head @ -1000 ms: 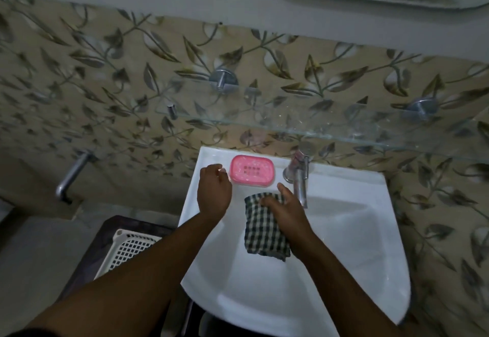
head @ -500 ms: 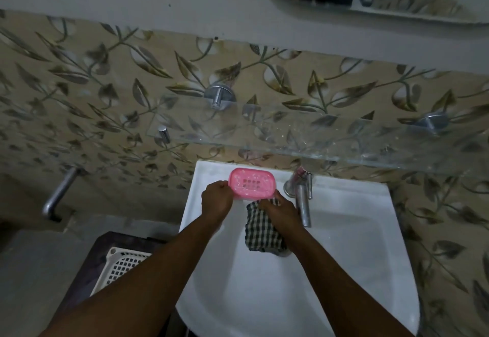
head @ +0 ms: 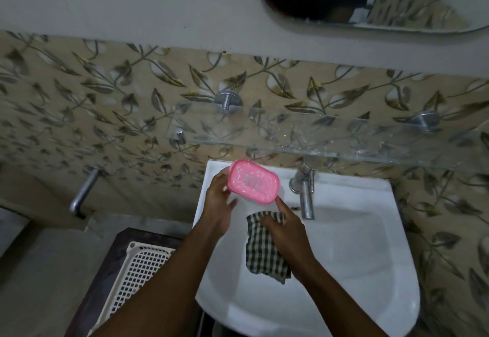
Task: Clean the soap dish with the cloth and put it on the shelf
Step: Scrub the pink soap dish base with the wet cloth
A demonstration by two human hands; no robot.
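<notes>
So my left hand (head: 217, 201) pinches the pink soap dish (head: 253, 181) by its left end, long axis pointing right, while my right hand (head: 287, 233), just below it, clutches the cloth (head: 264, 252).

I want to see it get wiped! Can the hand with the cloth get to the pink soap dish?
Probably yes. The right hand, gripping the checked cloth, is just below the soap dish, a fingertip already near its edge. The left hand holds the dish lifted above the sink, nothing between.

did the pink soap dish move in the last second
Yes. The soap dish sat flat on the sink rim left of the tap; now the left hand holds it lifted and tilted.
</notes>
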